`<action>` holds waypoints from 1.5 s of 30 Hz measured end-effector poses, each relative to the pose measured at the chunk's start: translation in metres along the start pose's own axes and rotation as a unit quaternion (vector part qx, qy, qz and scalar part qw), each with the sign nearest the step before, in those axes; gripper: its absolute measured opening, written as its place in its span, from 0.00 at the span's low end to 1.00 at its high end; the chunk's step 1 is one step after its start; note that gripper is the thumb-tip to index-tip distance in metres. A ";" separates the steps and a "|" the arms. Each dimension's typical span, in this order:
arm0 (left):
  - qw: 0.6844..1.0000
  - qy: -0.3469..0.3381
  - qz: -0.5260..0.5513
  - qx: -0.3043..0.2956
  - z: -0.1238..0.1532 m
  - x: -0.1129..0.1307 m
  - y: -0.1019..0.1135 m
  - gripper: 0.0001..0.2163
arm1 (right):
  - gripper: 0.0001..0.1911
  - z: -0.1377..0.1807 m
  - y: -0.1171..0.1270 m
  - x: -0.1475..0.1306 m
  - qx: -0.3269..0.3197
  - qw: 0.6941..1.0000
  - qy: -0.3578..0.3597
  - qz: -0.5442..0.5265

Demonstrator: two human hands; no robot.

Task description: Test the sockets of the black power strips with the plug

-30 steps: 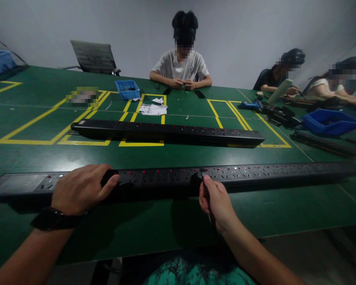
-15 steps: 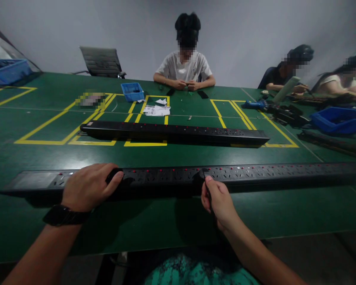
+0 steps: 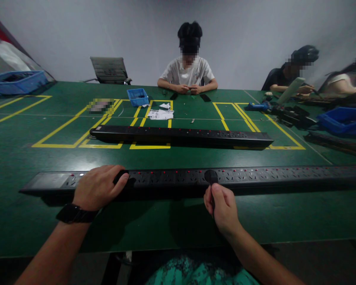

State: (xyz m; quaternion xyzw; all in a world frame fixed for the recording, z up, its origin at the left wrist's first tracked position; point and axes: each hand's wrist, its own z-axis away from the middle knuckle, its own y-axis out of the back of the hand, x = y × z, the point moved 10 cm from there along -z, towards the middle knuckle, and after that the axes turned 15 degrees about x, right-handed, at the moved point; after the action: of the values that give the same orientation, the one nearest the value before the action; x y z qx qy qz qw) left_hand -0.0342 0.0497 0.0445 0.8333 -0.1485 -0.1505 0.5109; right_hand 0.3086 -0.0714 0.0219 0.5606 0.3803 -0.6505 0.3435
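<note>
A long black power strip (image 3: pixel 172 180) with rows of sockets and small red lights lies across the table in front of me. Near its left end, my left hand (image 3: pixel 98 186) curls over the strip, thumb and forefinger closed around a black plug (image 3: pixel 120 175) that is mostly covered. Right of the strip's middle, a round black plug (image 3: pixel 211 176) sits at the sockets. My right hand (image 3: pixel 222 204) pinches it by its lower end, where the cord leaves it; whether its pins are fully inserted cannot be seen.
A second black power strip (image 3: pixel 180 136) lies farther back. Behind it are paper scraps (image 3: pixel 161 114) and a small blue basket (image 3: pixel 137 97). Blue trays stand at left (image 3: pixel 17 84) and right (image 3: pixel 342 121). A person (image 3: pixel 188 71) sits opposite; two more sit at the right.
The round plug now faces me with its cord pointing down, and my right hand has slid slightly lower on it. My left hand stays on the strip. The whole view has shifted a little.
</note>
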 end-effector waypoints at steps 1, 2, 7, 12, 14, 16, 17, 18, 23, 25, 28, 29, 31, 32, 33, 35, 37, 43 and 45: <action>1.000 0.000 0.003 -0.001 0.000 0.001 0.001 0.20 | 0.30 0.004 -0.002 -0.012 -0.019 1.000 0.015 -0.016; 1.000 0.000 0.006 -0.001 -0.001 0.002 0.002 0.20 | 0.30 0.006 -0.004 -0.022 -0.034 0.999 0.018 -0.036; 0.999 0.016 0.029 0.000 -0.001 0.001 0.003 0.19 | 0.27 0.005 -0.012 -0.020 -0.021 0.995 -0.092 -0.039; 1.000 0.009 0.024 -0.001 0.000 -0.002 0.000 0.20 | 0.27 0.005 -0.033 0.013 -0.025 0.990 -0.135 -0.009; 1.000 0.001 0.031 -0.006 0.001 -0.002 -0.001 0.21 | 0.27 0.006 -0.036 0.020 -0.020 0.990 -0.136 0.003; 0.999 -0.005 0.039 -0.013 0.002 -0.002 -0.002 0.22 | 0.27 0.008 -0.038 0.023 -0.016 0.990 -0.138 0.008; 0.999 -0.007 0.040 -0.016 0.002 -0.002 -0.003 0.22 | 0.27 0.009 -0.038 0.023 -0.014 0.990 -0.140 0.008; 0.999 -0.007 0.040 -0.016 0.002 -0.003 -0.003 0.22 | 0.27 0.009 -0.039 0.023 -0.011 0.990 -0.142 0.008; 0.999 -0.005 0.033 -0.014 0.002 -0.003 -0.003 0.22 | 0.26 0.009 -0.041 0.022 -0.012 0.989 -0.149 -0.006; 0.999 -0.003 0.036 -0.014 0.002 -0.003 -0.003 0.22 | 0.26 0.007 -0.041 0.021 -0.011 0.989 -0.150 -0.009; 0.999 -0.002 0.038 -0.014 0.002 -0.002 -0.002 0.22 | 0.25 0.006 -0.041 0.021 -0.010 0.988 -0.154 -0.017; 0.999 -0.002 0.037 -0.015 0.002 -0.002 -0.002 0.22 | 0.25 0.006 -0.042 0.022 -0.012 0.987 -0.157 -0.019; 0.999 0.000 0.034 -0.015 0.001 -0.002 -0.001 0.22 | 0.26 0.008 -0.044 0.024 -0.016 0.986 -0.162 -0.021; 0.999 0.001 0.034 -0.014 0.001 -0.002 -0.001 0.22 | 0.26 0.009 -0.045 0.025 -0.018 0.986 -0.164 -0.021; 0.999 0.002 0.035 -0.014 0.001 -0.002 -0.001 0.22 | 0.26 0.010 -0.045 0.026 -0.018 0.986 -0.164 -0.020; 0.999 0.002 0.039 -0.013 0.001 -0.003 -0.001 0.22 | 0.26 0.011 -0.047 0.027 -0.022 0.986 -0.166 -0.021; 0.999 0.002 0.042 -0.012 0.001 -0.002 0.000 0.22 | 0.25 0.010 -0.048 0.027 -0.028 0.985 -0.170 -0.028; 0.999 0.004 0.046 -0.014 0.001 -0.002 0.000 0.21 | 0.23 0.004 -0.044 0.019 -0.042 0.973 -0.212 -0.079; 0.999 0.005 0.046 -0.013 0.001 -0.003 -0.001 0.21 | 0.23 0.005 -0.043 0.018 -0.047 0.974 -0.211 -0.066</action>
State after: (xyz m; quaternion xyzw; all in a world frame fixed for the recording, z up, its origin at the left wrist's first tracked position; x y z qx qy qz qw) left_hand -0.0368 0.0507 0.0433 0.8194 -0.1824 -0.1242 0.5290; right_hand 0.2661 -0.0551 0.0092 0.3674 0.3660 -0.7567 0.3981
